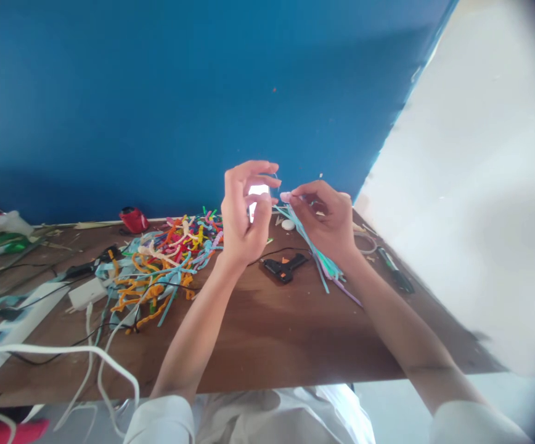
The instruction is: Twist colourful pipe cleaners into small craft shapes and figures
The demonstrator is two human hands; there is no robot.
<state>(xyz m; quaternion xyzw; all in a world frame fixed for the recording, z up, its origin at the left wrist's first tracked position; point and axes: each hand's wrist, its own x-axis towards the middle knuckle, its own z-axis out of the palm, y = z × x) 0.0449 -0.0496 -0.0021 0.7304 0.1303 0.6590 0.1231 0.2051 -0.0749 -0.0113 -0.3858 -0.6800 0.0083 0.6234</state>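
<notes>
My left hand (245, 213) is raised over the table with its fingers curved and apart. Nothing shows clearly between them, though a thin pale strand seems to hang near the fingertips. Close to it, my right hand (325, 216) pinches a small, pale pink fuzzy piece (286, 197), apparently a curled pipe cleaner. Behind the left fingers glows the bright screen of a phone (258, 206). Below the right hand lies a bundle of blue and green pipe cleaners (327, 265). A black glue gun (279, 269) with an orange trigger rests on the table between my forearms.
A tangled heap of colourful pipe cleaners (170, 259) covers the left middle of the table (286, 339). Further left are a white power strip (31, 320), a white adapter (87, 293) and loose cables. A red pouch (133, 219) stands by the blue wall; a marker (394, 270) lies right.
</notes>
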